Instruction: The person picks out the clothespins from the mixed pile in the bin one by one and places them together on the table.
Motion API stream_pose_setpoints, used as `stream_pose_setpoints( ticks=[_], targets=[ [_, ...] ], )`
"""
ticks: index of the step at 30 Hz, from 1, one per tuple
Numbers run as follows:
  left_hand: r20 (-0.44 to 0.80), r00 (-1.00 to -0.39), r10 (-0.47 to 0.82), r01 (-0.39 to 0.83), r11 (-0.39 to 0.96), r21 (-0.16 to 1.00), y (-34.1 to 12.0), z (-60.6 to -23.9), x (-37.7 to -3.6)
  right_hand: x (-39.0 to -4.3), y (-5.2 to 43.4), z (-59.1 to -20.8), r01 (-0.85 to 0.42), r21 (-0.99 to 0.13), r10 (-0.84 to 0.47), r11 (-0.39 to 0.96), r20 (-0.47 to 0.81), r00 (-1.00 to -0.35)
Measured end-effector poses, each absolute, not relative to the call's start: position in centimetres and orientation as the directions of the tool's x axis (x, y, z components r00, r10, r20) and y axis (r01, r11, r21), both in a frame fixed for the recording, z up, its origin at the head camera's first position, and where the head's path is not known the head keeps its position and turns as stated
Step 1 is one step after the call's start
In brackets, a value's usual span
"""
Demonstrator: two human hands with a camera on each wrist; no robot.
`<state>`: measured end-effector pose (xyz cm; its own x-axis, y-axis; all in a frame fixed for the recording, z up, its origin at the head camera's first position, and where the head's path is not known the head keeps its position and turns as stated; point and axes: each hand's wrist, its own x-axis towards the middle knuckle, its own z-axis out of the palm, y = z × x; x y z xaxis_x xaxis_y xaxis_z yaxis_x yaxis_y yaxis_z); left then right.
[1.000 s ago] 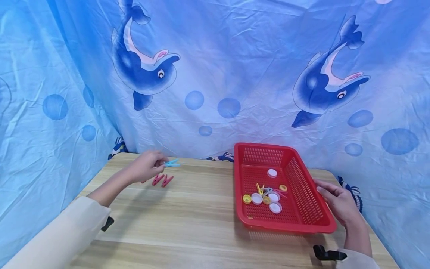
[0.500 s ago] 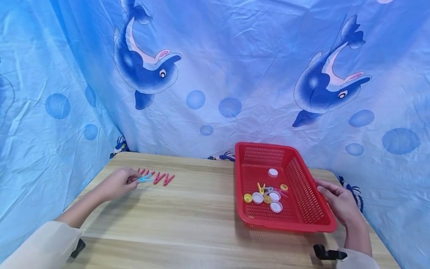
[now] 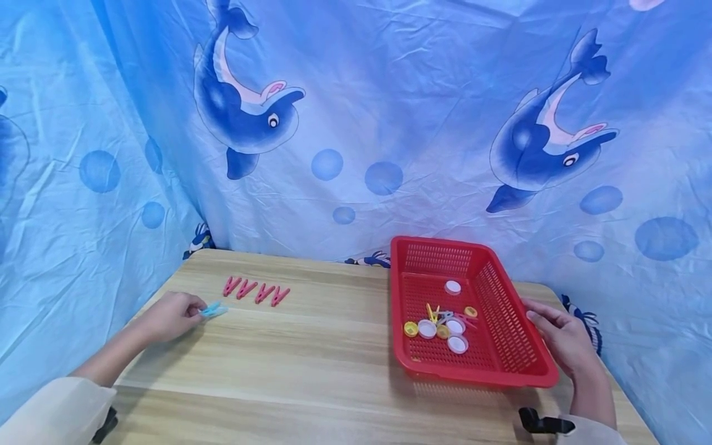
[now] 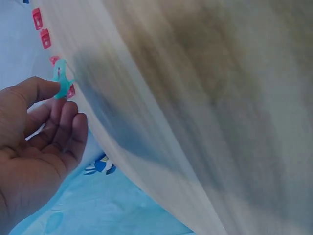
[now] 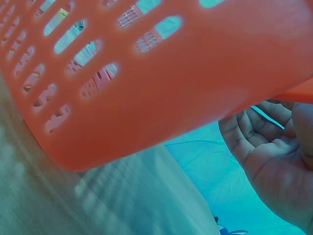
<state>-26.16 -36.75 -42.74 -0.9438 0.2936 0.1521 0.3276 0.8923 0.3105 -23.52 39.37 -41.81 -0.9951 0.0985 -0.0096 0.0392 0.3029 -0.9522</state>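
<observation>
My left hand (image 3: 198, 311) pinches a light blue clothespin (image 3: 214, 309) between thumb and fingertips, low over the wooden table (image 3: 311, 364) near its left edge. The left wrist view shows the same clothespin (image 4: 60, 81) at the thumb tip of my left hand (image 4: 57, 97). Just beyond it, several pink clothespins (image 3: 256, 291) lie in a row. My right hand (image 3: 535, 313) holds the right rim of a red mesh basket (image 3: 508, 346), thumb over the edge. In the right wrist view my right hand (image 5: 276, 142) lies loosely curled beside the basket wall (image 5: 161, 93).
Inside the basket lie white bottle caps (image 3: 456, 337), yellow caps (image 3: 410, 329) and a few yellow, grey and pink clothespins (image 3: 442, 315). A blue dolphin-print cloth (image 3: 356, 123) hangs close behind and to the left of the table.
My left hand carried the blue clothespin from above the pink row down and to the left, ending near the table's left edge. The right hand and the basket stayed put.
</observation>
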Motion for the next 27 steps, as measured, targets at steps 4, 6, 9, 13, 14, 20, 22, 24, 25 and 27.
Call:
stream_pose_setpoints(
  ticks=[4, 6, 9, 13, 14, 20, 22, 24, 25, 27],
  targets=[
    [0.062, -0.958, 0.28, 0.284, 0.897, 0.34, -36.7, -42.8, -26.1, -23.5, 39.4, -41.9, 0.044, -0.952, 0.104, 0.302, -0.013, -0.994],
    [0.043, -0.959, 0.282, 0.278, 0.894, 0.351, -36.7, -42.9, -26.3, -23.5, 39.4, -41.8, 0.05, -0.951, 0.111, 0.304, -0.016, -0.994],
    [0.045, -0.959, 0.279, 0.277, 0.895, 0.351, -37.0, -43.1, -26.9, -23.5, 39.4, -41.8, 0.05, -0.95, 0.112, 0.308, -0.016, -0.994],
    [0.063, -0.96, 0.272, 0.275, 0.882, 0.381, -37.4, -43.4, -27.7, -23.5, 39.4, -41.7, 0.043, -0.955, 0.105, 0.295, -0.012, -0.994],
    [0.062, -0.961, 0.268, 0.27, 0.876, 0.399, -37.5, -43.5, -27.8, -23.5, 39.4, -41.7, 0.04, -0.955, 0.103, 0.295, -0.01, -0.995],
    [-0.018, -0.977, 0.213, 0.169, 0.819, 0.549, -37.5, -43.6, -27.9, -23.5, 39.3, -41.8, 0.04, -0.945, 0.102, 0.324, -0.007, -0.995],
    [-0.045, -0.982, 0.184, 0.126, 0.809, 0.574, -37.5, -43.6, -27.8, -23.5, 39.2, -41.8, 0.043, -0.943, 0.106, 0.331, -0.008, -0.994],
    [-0.054, -0.985, 0.167, 0.106, 0.81, 0.577, -37.4, -43.6, -27.8, -23.5, 39.2, -41.8, 0.044, -0.941, 0.108, 0.336, -0.008, -0.994],
    [-0.056, -0.985, 0.161, 0.099, 0.811, 0.577, -37.3, -43.7, -27.8, -23.4, 39.2, -41.8, 0.045, -0.94, 0.11, 0.338, -0.008, -0.994],
    [-0.063, -0.986, 0.152, 0.089, 0.812, 0.577, -37.2, -43.7, -27.9, -23.4, 39.2, -41.7, 0.049, -0.942, 0.11, 0.333, -0.013, -0.994]
  ],
)
